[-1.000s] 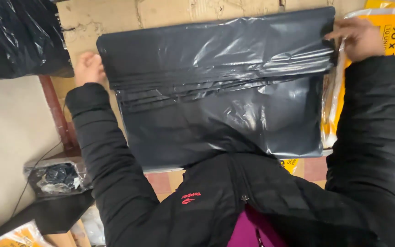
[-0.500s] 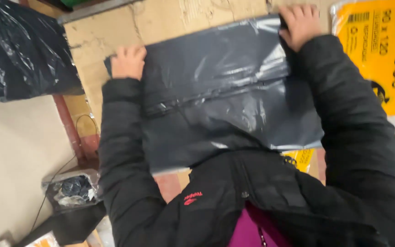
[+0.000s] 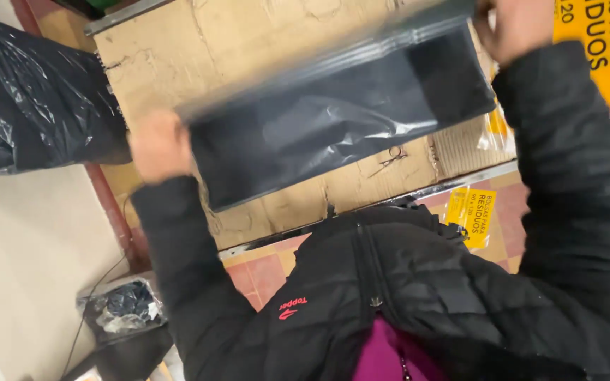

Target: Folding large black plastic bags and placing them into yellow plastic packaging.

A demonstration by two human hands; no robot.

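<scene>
Two hands [image 3: 160, 144] [image 3: 513, 25] gripping bag [image 3: 340, 120] between them

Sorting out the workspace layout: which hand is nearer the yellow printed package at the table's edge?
Right. The right hand grips the dark plastic bag just beside the yellow printed package; the left hand holds the bag's far end.

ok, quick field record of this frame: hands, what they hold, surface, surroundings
left hand: grips the left end of the black plastic bag
right hand: grips the bag's right end, near the top edge of the frame
bag: folded flat, stretched between both hands, blurred by motion
surface: cardboard sheet beneath the bag, worn and creased
left side: bulging black bag
right side: yellow packaging
floor: small bin lined with dark plastic, reddish tiles
</scene>
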